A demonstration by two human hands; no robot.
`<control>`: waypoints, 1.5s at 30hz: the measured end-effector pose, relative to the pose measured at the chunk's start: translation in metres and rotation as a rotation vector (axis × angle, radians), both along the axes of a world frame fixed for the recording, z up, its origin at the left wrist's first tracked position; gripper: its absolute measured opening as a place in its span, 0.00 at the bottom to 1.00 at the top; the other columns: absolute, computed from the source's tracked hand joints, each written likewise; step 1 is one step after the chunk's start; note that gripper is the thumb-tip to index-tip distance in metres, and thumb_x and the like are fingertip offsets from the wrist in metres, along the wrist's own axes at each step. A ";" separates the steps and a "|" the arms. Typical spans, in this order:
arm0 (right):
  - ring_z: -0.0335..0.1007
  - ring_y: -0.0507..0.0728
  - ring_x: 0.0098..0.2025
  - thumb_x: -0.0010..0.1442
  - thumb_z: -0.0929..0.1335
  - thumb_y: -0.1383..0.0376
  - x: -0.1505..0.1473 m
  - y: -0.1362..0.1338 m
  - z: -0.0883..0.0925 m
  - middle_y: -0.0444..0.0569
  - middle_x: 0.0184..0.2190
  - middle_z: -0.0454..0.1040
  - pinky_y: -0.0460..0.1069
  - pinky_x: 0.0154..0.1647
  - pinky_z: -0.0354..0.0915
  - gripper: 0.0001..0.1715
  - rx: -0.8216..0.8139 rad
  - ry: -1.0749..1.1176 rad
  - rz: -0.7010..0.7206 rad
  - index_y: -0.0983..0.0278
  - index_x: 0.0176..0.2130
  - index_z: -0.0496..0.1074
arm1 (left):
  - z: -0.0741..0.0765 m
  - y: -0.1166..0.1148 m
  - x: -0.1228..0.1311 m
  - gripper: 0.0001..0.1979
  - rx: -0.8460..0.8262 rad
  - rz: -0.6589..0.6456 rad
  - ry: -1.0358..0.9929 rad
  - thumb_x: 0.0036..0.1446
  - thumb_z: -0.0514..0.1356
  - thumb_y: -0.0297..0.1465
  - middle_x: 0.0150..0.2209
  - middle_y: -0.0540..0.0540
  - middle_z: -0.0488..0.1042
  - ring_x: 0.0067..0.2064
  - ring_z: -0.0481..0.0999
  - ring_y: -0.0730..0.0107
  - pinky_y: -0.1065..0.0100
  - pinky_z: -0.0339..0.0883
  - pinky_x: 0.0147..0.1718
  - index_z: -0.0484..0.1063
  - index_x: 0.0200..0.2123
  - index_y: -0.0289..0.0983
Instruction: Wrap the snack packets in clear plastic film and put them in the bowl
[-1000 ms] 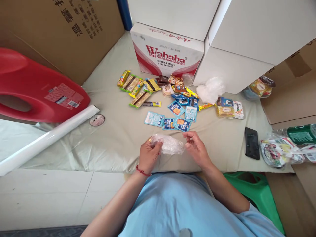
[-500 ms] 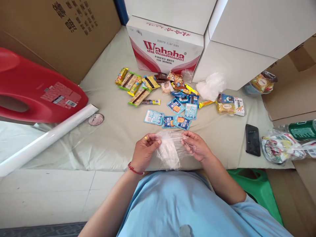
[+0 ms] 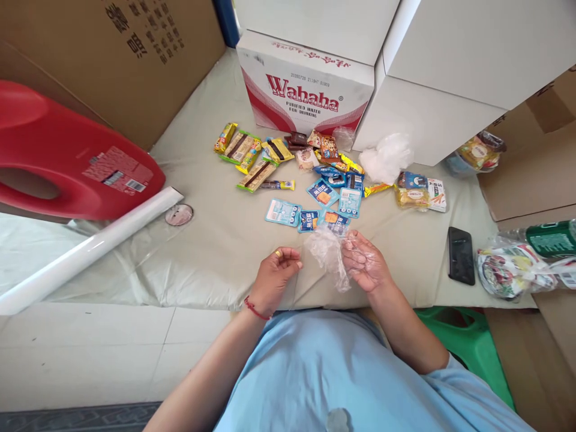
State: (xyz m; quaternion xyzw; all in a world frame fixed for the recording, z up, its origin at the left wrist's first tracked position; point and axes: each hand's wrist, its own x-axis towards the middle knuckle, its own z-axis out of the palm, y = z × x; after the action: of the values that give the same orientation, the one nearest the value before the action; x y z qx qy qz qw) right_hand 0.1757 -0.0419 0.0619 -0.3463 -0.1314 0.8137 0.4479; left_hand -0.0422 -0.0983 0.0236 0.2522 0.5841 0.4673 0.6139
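Crumpled clear plastic bag [image 3: 330, 255] hangs from my right hand [image 3: 366, 264], whose fingers are curled against the film. My left hand [image 3: 279, 273], with a ring and a red cord bracelet, is just left of the bag. Its thumb and fingertips are pinched together, and whether a thin edge of film is between them I cannot make out. Just beyond the bag lie several blue snack packets [image 3: 324, 193]. The bag's lower end hangs near the covered surface and its upper part overlaps the nearest packet.
Yellow and green snack bars [image 3: 256, 174] lie behind, before a Wahaha box [image 3: 306, 90]. White plastic bags [image 3: 386, 157] sit right of them. A red jug [image 3: 72, 156] and white roll [image 3: 90, 255] are at left. A phone [image 3: 461, 255] and a wrapped bundle [image 3: 510, 270] are at right.
The bag, earlier stretched between both hands, now hangs bunched at my right hand. My left hand has drawn slightly right and down, apart from the bag's visible bulk.
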 end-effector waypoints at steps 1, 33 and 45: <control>0.44 0.41 0.17 0.54 0.78 0.70 0.003 0.000 0.001 0.38 0.26 0.68 0.34 0.12 0.51 0.15 0.009 0.003 -0.002 0.63 0.35 0.70 | 0.002 0.001 -0.002 0.21 0.003 0.004 -0.001 0.41 0.75 0.40 0.34 0.49 0.76 0.35 0.75 0.72 0.68 0.70 0.39 0.75 0.36 0.36; 0.51 0.45 0.17 0.52 0.78 0.45 0.055 0.003 -0.006 0.39 0.23 0.71 0.43 0.17 0.47 0.26 0.282 -0.800 0.201 0.63 0.36 0.74 | 0.036 -0.009 -0.084 0.20 0.107 0.129 0.737 0.53 0.70 0.46 0.43 0.44 0.76 0.40 0.76 0.63 0.63 0.71 0.40 0.75 0.42 0.39; 0.50 0.44 0.16 0.53 0.78 0.46 0.040 0.007 0.007 0.38 0.22 0.70 0.43 0.16 0.46 0.24 0.320 -0.742 0.259 0.62 0.35 0.74 | 0.002 -0.004 0.037 0.31 0.521 0.052 0.956 0.51 0.71 0.44 0.63 0.30 0.69 0.71 0.60 0.38 0.43 0.49 0.70 0.72 0.55 0.38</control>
State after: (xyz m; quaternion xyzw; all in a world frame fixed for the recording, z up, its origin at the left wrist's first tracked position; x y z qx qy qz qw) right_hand 0.2159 -0.0344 0.0685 -0.5223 -0.4510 0.6528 0.3126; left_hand -0.0056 -0.1024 0.0257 0.5659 0.6690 0.4448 0.1851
